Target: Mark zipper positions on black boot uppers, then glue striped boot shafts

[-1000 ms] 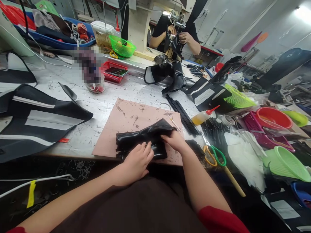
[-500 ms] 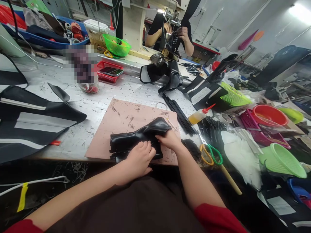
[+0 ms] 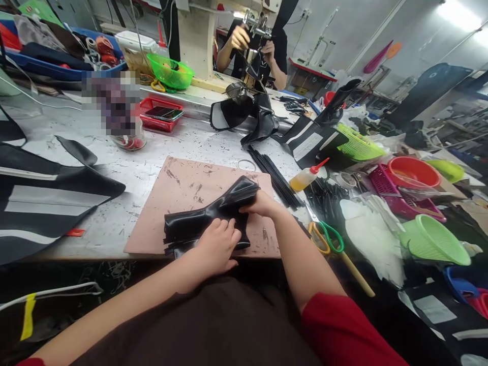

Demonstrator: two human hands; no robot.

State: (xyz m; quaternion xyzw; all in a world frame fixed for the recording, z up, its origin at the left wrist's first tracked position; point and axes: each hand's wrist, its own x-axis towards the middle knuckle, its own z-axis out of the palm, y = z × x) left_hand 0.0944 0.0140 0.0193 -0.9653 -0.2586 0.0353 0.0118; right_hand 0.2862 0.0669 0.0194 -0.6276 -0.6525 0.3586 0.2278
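A glossy black leather boot upper (image 3: 190, 223) lies folded on a pinkish-brown mat (image 3: 148, 208) at the table's front edge. My left hand (image 3: 217, 246) bears on its lower part, fingers bent over the leather and thumb towards my body. At the upper right end, my right hand (image 3: 263, 204) grips the leather between thumb and fingers; some fingertips are hidden behind it. Just beyond the mat lie black strips (image 3: 276, 178) and a pale ring (image 3: 246, 165). Right of the mat are scissors (image 3: 324, 234) with green and orange handles.
A glue bottle (image 3: 304, 178) with a red tip stands right of the strips. Black pieces with white strips (image 3: 49, 198) cover the left. Baskets, including a light green one (image 3: 434, 241), crowd the right. Opposite, a person (image 3: 253, 51) works at a sewing machine.
The view has shifted slightly, so most things sit further left. Both my hands stay on the boot upper, whose right end is tilted up a little more. The person opposite has raised a hand.
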